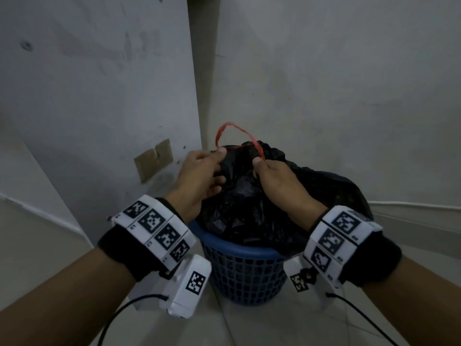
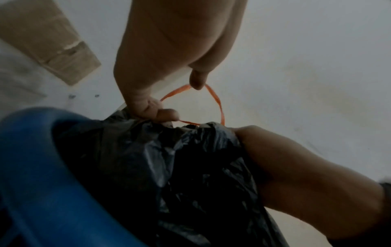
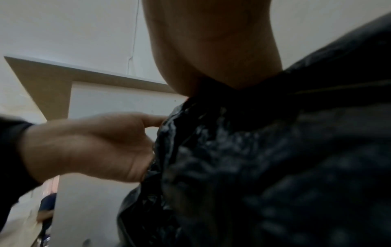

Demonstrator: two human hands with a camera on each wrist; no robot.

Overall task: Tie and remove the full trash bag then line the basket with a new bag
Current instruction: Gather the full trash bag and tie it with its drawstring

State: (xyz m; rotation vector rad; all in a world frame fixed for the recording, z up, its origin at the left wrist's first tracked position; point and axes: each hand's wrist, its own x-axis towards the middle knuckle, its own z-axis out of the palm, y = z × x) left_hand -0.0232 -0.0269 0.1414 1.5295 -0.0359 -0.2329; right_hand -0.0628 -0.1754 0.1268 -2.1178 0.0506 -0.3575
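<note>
A full black trash bag [image 1: 249, 196] bulges out of a blue mesh basket [image 1: 244, 273] in a wall corner. A red drawstring [image 1: 233, 133] loops up above the bag's gathered top. My left hand [image 1: 202, 171] pinches the string's left end at the bag's mouth; in the left wrist view the left hand [image 2: 156, 110] holds the string [image 2: 215, 103] with the bag [image 2: 169, 167]. My right hand [image 1: 272, 176] pinches the right end against the gathered plastic. In the right wrist view the black bag [image 3: 264, 158] fills the frame and hides my right hand's fingers.
Grey walls meet in a corner right behind the basket. A brown patch [image 1: 153, 159] is stuck on the left wall panel. Pale tiled floor [image 1: 249, 325] lies in front of the basket, with thin black cables [image 1: 119, 313] trailing from my wrist units.
</note>
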